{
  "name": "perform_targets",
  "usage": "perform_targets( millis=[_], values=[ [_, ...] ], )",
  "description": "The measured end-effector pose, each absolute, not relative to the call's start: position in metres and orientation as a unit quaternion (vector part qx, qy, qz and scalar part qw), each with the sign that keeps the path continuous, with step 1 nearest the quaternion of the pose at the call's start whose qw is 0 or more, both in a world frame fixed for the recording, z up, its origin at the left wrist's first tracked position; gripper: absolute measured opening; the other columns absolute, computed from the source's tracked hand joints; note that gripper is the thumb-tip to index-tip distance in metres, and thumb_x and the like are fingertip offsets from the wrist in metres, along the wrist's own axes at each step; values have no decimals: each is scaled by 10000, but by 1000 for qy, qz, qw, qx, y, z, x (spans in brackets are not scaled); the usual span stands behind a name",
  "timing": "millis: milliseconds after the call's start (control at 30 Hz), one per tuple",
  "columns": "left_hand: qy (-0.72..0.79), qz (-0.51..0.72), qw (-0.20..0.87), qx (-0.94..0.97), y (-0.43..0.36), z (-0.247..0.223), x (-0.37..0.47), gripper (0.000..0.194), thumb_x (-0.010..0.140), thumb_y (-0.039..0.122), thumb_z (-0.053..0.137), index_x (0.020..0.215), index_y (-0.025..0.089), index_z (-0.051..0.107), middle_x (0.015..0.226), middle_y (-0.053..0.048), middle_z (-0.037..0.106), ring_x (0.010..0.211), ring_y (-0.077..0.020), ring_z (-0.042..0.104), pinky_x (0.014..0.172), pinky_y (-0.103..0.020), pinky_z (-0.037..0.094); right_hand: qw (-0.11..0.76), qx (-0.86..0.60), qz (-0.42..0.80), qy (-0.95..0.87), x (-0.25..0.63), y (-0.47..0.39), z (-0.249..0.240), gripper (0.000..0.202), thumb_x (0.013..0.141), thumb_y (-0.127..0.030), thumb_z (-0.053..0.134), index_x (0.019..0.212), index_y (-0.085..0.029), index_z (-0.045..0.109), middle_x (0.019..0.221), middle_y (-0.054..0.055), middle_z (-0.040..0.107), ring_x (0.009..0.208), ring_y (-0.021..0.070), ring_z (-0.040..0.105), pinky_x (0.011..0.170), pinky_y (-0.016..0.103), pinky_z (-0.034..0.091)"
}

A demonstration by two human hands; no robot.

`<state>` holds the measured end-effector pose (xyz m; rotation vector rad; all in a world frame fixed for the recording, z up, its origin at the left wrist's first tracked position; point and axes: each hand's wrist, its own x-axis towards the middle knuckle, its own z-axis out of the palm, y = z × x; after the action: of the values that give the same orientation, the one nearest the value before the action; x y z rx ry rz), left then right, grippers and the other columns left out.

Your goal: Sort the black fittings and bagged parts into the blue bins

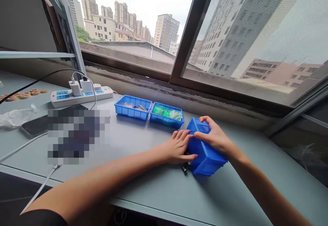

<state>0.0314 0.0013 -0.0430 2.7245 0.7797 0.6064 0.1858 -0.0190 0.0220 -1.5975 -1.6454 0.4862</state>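
A blue plastic bin (208, 159) is tipped on its side at the right of the table, its opening toward the left. My right hand (216, 137) grips it from above, thumb and fingers spread across its upper side. My left hand (180, 147) lies at the bin's opening, fingers stretched out and back of the hand up; its fingertips reach the bin's edge. Small dark metal pieces, one like a bolt (184, 169), show on the table below and beside my left hand. What lies under the palm and inside the bin is hidden.
Two blue trays stand by the window: one (133, 113) with small pale pieces, the other (166, 119) with green and clear packets. A power strip (82, 96) with chargers, a dark phone (33, 125), cables, a crumpled plastic bag (17, 116) and round wooden pieces (25, 95) lie leftward.
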Motion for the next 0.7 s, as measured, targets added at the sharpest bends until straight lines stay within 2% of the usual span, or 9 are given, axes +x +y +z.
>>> perform_targets(
  millis=[133,333,567,700],
  values=[
    [267,212,129,931,1,-42,31,586,823,524,464,1259,141,375,1361,-182,368,1275,-309,317,1033,-478,286,423,-623,275,-598,192,-22,19,397,522,-369,599,827,-257,371,698,-57,463,590,141,468,561,274,418],
    [267,214,126,931,1,-38,31,525,824,505,472,1215,162,405,1333,-156,394,1248,-286,338,1019,-471,294,436,-602,293,-601,193,-22,19,388,537,-355,597,814,-259,344,657,-75,445,540,123,444,534,263,414],
    [250,253,121,927,-2,-22,28,318,856,374,431,1100,175,482,1170,-93,527,1053,-213,489,924,-364,364,461,-592,302,-588,195,-20,19,394,523,-342,606,791,-260,328,650,-81,467,512,116,461,515,260,429],
    [192,263,85,942,4,-15,20,294,835,362,424,1029,164,518,1089,-90,565,991,-203,516,886,-344,373,460,-605,312,-570,206,-15,20,406,494,-343,618,791,-258,354,636,-81,474,518,120,478,513,261,438]
  ],
)
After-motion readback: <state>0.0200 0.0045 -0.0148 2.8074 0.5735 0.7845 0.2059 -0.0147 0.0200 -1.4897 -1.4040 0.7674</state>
